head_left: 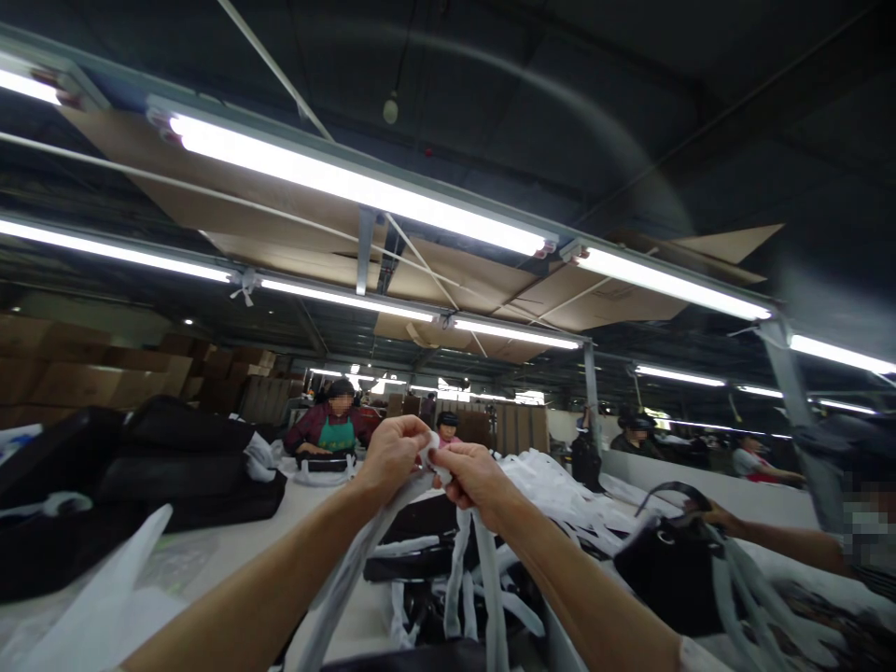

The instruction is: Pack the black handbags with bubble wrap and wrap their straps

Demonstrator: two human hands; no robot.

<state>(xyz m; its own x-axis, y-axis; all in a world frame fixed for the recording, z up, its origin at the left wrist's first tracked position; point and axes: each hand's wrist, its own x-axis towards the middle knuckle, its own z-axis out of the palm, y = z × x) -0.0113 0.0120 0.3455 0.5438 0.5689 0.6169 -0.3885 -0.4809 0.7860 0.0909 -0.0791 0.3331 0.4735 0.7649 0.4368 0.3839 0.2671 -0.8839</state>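
We stand at a broad pale table (301, 504) laden with goods. Large black goods (189, 457) lie stacked along its left side, and a loose pile of white strips (553, 485) spreads over the surface beyond our right forearm. Across the table sits a co-worker in a green apron (338, 434); at our right, another person's hand (718, 515) is at the top of a black bag (672, 569) with pale bands trailing from it. Below our wrists lie smaller black pieces (420, 518), crossed by white bands (490, 579); whether these bands join what we hold, we cannot tell.

Our left hand (399, 453) and right hand (472, 471) meet at the middle of the view, raised above the table. Between them is the white strip (354, 569), one length of it running down beside our left forearm. Both hands pinch it narrowly, thumbs against fingers, and a small bunched part (432, 455) shows between the fingertips.

We judge the step in hand to be fine fingertip work on that bunched part; whether it is a fold or a knot, we cannot tell. The next move, we think, calls for a firm pinch on both sides and small, even finger movements, with the hanging length free of tangles.
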